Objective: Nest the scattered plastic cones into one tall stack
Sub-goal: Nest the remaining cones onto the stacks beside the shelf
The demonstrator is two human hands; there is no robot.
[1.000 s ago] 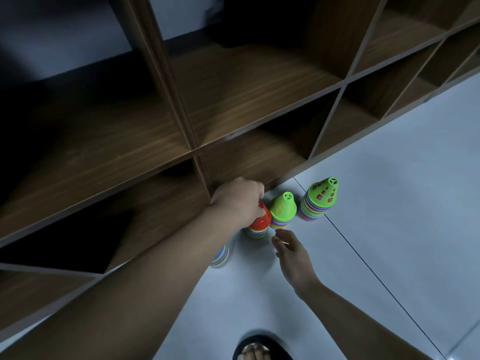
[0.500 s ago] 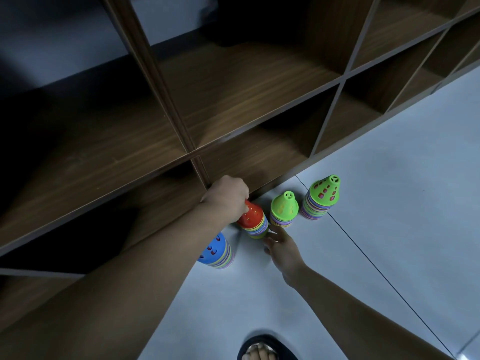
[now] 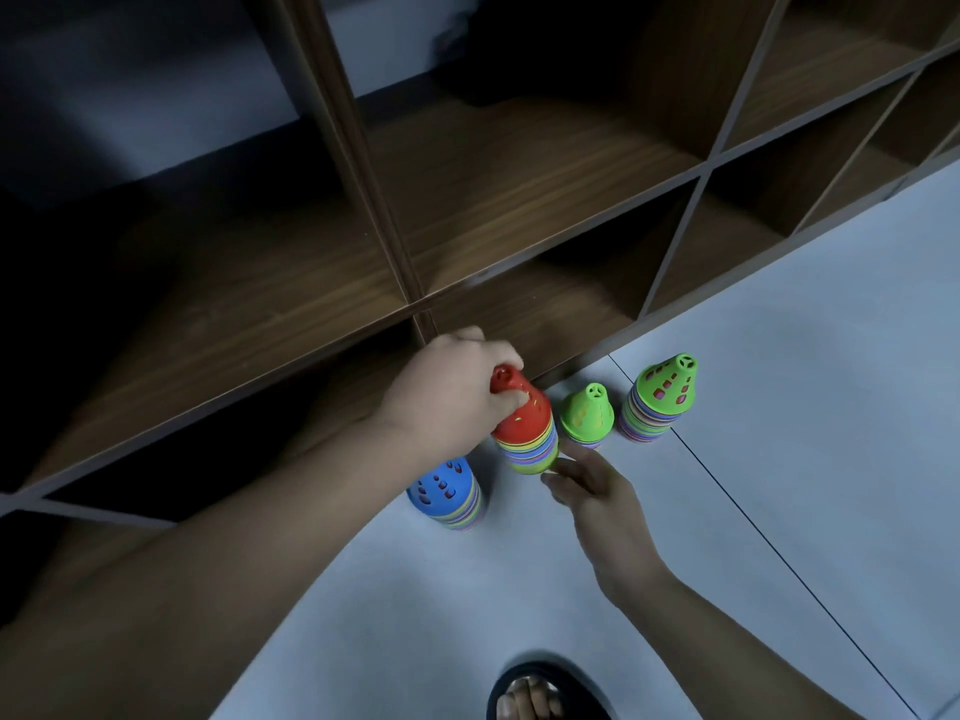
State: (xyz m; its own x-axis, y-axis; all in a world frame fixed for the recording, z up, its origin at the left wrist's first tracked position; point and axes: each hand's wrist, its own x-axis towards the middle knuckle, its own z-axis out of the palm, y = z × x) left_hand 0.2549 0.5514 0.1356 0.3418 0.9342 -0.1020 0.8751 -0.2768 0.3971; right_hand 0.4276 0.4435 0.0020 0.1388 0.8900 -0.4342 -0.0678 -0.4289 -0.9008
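Several stacks of plastic cones stand on the grey floor by a wooden shelf unit. My left hand grips the tip of the red-topped stack, fingers curled around it. My right hand reaches with straight fingers to the base of that stack, right beside its lowest rims. A blue-topped stack stands to the left, partly behind my left forearm. A small green-topped stack and a taller green-topped stack stand to the right.
The dark wooden shelf unit with open cubbies rises just behind the cones. A floor seam runs diagonally to the right. My foot in a dark sandal shows at the bottom edge.
My left hand has lifted the red-topped stack's tip into view and now grips it from the side. The blue-topped stack has come out from behind my forearm. My right hand stays at the stack's base.
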